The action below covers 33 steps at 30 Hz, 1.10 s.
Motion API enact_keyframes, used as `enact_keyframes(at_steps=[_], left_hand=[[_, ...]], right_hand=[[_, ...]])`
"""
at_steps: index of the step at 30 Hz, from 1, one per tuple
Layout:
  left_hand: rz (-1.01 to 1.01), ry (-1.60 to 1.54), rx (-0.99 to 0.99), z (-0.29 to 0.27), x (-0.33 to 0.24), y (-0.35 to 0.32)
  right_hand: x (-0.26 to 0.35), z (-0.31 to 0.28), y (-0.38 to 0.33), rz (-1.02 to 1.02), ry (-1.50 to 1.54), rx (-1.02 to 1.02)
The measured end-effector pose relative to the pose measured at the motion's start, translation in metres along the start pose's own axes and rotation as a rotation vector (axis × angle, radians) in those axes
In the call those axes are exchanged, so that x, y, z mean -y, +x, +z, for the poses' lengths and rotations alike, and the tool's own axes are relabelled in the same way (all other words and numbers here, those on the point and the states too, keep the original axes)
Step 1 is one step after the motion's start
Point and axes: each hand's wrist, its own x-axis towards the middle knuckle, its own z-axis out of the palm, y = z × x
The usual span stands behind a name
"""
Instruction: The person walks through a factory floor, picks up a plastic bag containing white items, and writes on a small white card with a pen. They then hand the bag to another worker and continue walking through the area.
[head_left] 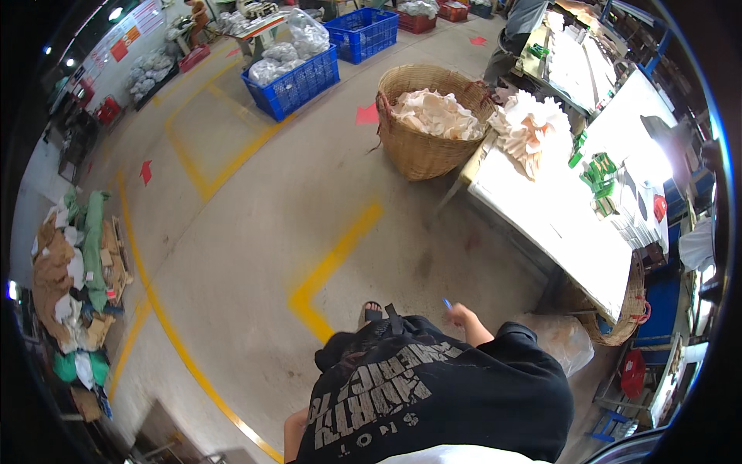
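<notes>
- You stand on a grey concrete floor [255, 232] marked with yellow lines [332, 267] and red arrows [145, 172].
- On it sit a wicker basket [421, 151] of pale pieces and blue crates [297, 81].
- To your right, the white counter [556, 224] carries a pale heap [533, 127], green packets [597, 174] and stacked white sheets [638, 220].

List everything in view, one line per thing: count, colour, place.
wicker basket: 1, tan, filled with cream pieces, floor centre-top
white table: 1, right, bearing a cream pile and green items
blue crates: 2, upper centre, holding clear bags
yellow floor lines: several, across the concrete
scrap heap: 1, brown, green and white, far left
second basket: 1, tan, under the table's near end
other person: 1, grey top, at top
right hand: holds a small blue thing, above the dark printed shirt
left hand: not visible
</notes>
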Motion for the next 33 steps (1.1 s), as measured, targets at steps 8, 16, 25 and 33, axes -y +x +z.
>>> enact_keyframes(at_steps=[8, 16, 25, 33], left_hand=[[0.018, -0.142, -0.038, -0.088, -0.2, 0.045], [0.021, -0.129, 0.005, -0.211, -0.465, 0.096], [0.012, -0.061, 0.077, -0.302, -0.789, 0.166], [0.012, -0.009, 0.195, -0.282, -1.059, 0.252]], right_hand=[[0.37, -0.228, 0.059, -0.345, 0.252, -0.262], [0.387, -0.305, 0.244, -0.017, 0.004, -0.218], [0.404, -0.358, 0.275, 0.423, 0.738, -0.094], [0.517, -0.603, 0.408, 0.478, 0.615, 0.704]])
